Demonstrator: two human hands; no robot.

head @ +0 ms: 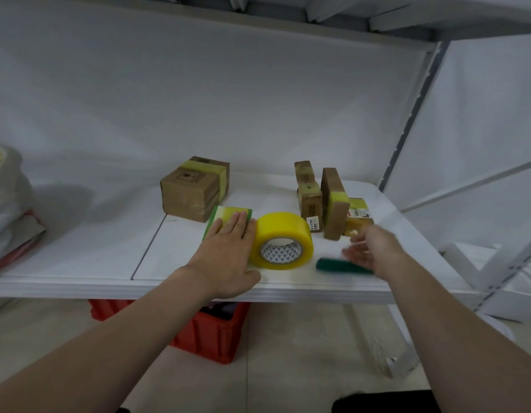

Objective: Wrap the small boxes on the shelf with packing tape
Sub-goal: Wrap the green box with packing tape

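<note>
Pressing flat on a thin green-edged box [230,212], the left hand [228,251] lies palm down with its fingers straight and close together, and its thumb rests near the front edge of the white shelf [79,263]. This box lies flat near the front of the shelf and has a band of yellow tape across its top. Just to its right a roll of yellow tape [283,239] stands on its edge, touching the side of the left hand. The right hand [374,248] is blurred; it hovers over the end of a dark green object [335,265] lying on the shelf, and whether its fingers grip that object or are loose cannot be told. Behind the thin box sits a brown cardboard box [192,189] with yellow tape over its top. To the right of the roll two slim brown boxes stand upright side by side, the left one [308,192] bare cardboard and the right one [335,204] banded with yellow tape. A small taped package [358,216] lies just behind them. Under the shelf stands a red crate [216,338], and a pale plastic bag [5,189] sits at the far left.
</note>
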